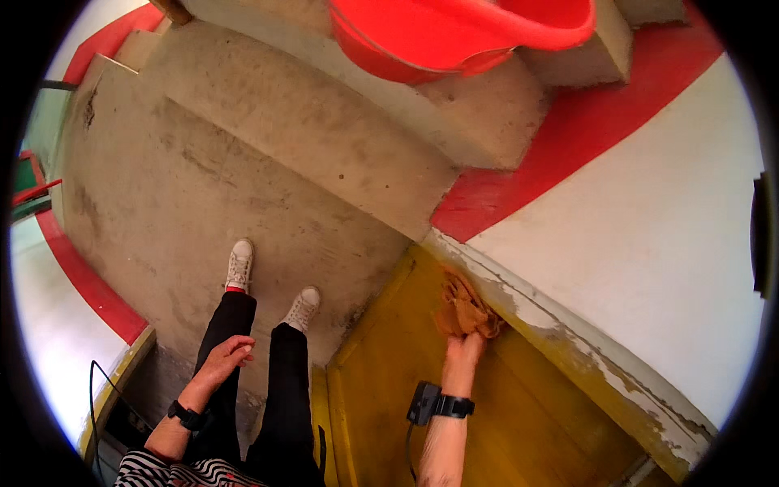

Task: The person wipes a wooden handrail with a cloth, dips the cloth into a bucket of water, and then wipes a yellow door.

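An orange-brown cloth (464,308) is bunched in my right hand (466,345), whose fingers are mostly hidden by its folds. The cloth lies against a yellow-painted panel that looks like a door (406,365), close to its edge by the wall. My left hand (227,361) hangs in front of my left thigh with loosely bent fingers and holds nothing. Each wrist wears a black strap, and a small black box sits on the right one.
Concrete steps (308,154) rise ahead, and a red plastic basin (438,40) stands on them at the top. A white wall (625,195) with a red band and a chipped, peeling frame (552,325) borders the right side. A thin black cable (93,406) runs at lower left.
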`<state>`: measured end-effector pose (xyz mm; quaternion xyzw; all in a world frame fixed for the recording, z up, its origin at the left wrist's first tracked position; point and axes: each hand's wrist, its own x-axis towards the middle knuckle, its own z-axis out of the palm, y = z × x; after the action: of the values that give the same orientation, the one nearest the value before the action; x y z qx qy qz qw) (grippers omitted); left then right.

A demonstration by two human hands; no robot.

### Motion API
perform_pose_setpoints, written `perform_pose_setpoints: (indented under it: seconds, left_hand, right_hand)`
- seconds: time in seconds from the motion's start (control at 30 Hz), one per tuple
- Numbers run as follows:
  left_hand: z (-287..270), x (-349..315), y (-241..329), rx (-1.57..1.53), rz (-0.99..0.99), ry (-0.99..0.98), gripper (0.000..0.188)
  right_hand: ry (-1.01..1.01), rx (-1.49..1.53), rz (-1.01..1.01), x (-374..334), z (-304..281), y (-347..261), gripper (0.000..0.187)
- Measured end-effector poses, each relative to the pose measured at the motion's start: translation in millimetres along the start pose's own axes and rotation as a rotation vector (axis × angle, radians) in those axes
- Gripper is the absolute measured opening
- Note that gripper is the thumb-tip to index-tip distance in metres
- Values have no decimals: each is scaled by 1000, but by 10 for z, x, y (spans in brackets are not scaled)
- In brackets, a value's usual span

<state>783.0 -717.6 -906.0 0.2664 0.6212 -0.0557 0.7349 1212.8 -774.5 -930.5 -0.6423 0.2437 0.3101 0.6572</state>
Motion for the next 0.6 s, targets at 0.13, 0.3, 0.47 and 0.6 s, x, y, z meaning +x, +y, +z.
perform_pose_setpoints:
  seconds: [0.13, 0.3, 0.47, 0.6]
  left_hand:
    - [1, 203, 79, -46, 21, -13, 30]
    - [26, 396, 91, -134, 40, -66, 30]
    - [61, 428, 235, -260, -11, -91, 32]
    - [41, 528, 175, -399, -44, -39, 38]
  right_hand:
    - [-1, -320, -8, 625, -21, 476, 34]
    - [-628, -1750, -802, 874, -12, 958, 19]
    - [-963, -2161, -1036, 1214, 340, 1536, 18]
    - [-939, -2345, -1279, 1949, 230, 2018, 16]
